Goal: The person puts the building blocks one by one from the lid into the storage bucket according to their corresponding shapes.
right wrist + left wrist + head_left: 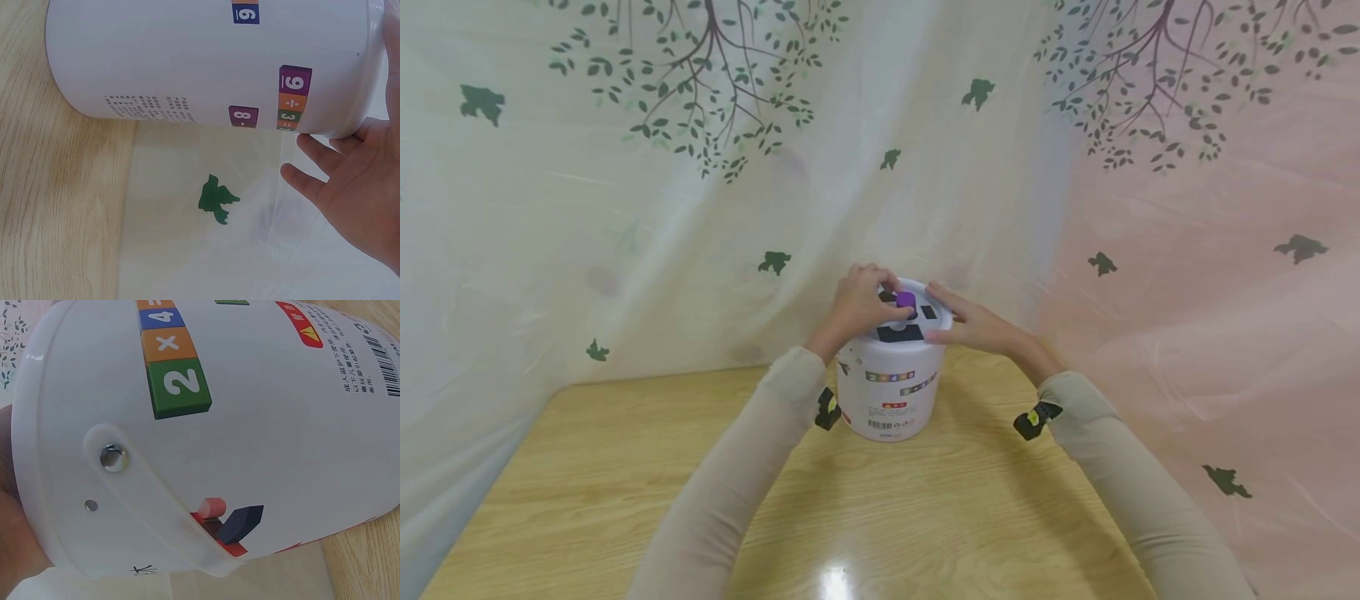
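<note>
A white bucket point(891, 392) with printed number blocks on its side stands upright on the table. Its white lid point(934, 323) carries several black shapes. Over the lid, my left hand point(867, 302) pinches a small purple block point(906, 300) between thumb and fingers. On the opposite side, my right hand point(981, 327) touches the lid's edge with its fingers spread and fairly straight, as the right wrist view also shows of the hand point(365, 178). In the left wrist view, the left hand point(19, 544) shows only partly, and its fingertips are hidden behind the bucket.
The wooden table point(880, 517) extends around the bucket. Close behind hangs a pale curtain point(865, 192) printed with leaves and branches. A white carrying handle point(156, 500) hangs against the bucket's side, fixed by a rivet.
</note>
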### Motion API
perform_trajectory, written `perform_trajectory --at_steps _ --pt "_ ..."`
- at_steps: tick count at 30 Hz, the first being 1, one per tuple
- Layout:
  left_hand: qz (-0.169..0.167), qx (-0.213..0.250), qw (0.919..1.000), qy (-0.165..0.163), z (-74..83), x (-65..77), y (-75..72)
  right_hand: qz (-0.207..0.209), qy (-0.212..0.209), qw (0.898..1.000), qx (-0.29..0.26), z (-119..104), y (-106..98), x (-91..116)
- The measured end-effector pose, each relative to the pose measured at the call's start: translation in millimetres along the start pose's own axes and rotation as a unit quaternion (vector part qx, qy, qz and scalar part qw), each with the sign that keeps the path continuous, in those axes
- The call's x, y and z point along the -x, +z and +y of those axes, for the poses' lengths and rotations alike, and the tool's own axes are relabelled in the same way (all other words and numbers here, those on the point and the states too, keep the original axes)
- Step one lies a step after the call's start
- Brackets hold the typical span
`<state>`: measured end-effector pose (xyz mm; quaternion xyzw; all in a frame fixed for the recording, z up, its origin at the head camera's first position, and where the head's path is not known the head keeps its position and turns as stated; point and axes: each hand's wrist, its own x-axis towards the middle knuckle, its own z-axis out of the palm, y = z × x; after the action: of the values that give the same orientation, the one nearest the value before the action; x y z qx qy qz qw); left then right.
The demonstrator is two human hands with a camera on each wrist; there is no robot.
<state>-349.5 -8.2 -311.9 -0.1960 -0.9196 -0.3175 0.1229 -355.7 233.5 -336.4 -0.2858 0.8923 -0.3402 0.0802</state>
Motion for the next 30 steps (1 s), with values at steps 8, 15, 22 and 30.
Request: perform_trajectory --at_steps 8,15,22,30 --pt "0.001 -0.002 0.9999 0.014 -1.2 0.2 -0.8 -0.002 -0.002 1.0 0.006 0.7 -0.4 -1.5" --pt "0.005 -0.005 0.9998 0.017 -1.9 0.3 -0.6 -0.002 -0.006 1.0 0.007 0.2 -0.8 0.2" --pt "0.009 0.001 0.9998 0.019 -3.7 2.3 -2.2 0.002 0.002 1.0 0.008 0.1 0.4 -0.8" --pt "0.012 0.0 0.9999 0.012 -6.9 8.4 -4.4 -0.001 0.003 1.0 0.018 -0.1 -1.4 -0.8"
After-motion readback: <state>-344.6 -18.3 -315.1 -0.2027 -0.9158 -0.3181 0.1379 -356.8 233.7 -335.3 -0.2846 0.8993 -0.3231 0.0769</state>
